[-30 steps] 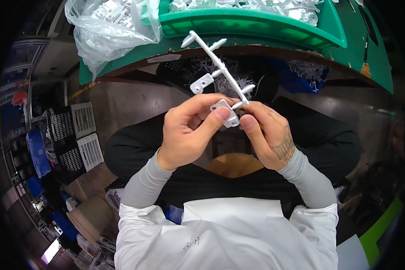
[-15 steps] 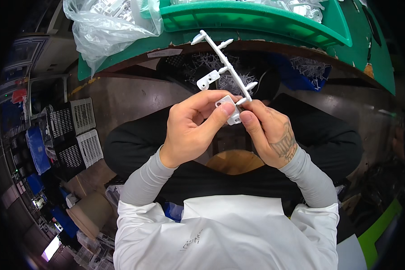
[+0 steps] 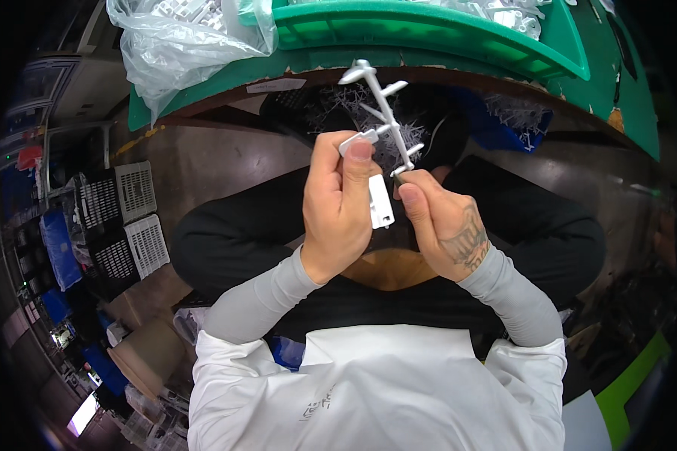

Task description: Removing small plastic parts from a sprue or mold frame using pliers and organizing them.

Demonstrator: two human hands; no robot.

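Observation:
My left hand (image 3: 331,210) pinches a small white plastic part between thumb and forefinger; that part hangs by a short stub on a white plastic sprue (image 3: 393,124). A second white plastic part (image 3: 381,204), a block with small openings, sits against the fingers of the same hand, apart from the sprue. My right hand (image 3: 444,229) is closed on the sprue's lower end, with thumb and forefinger together. Short pointed side branches stick out along the sprue, which leans up and away over the lap. My left fingers behind the parts are partly hidden.
A green tray (image 3: 429,31) of white parts stands on the green table (image 3: 632,98), beside a clear plastic bag (image 3: 165,68) of similar parts. Below the table edge are a heap of white sprues (image 3: 346,105) and a blue bin (image 3: 496,135). Crates (image 3: 149,244) stand at left.
My left hand has moved from the lower part up to the one higher on the sprue. The lower part has come off the sprue and stays in that hand. The sprue has tilted.

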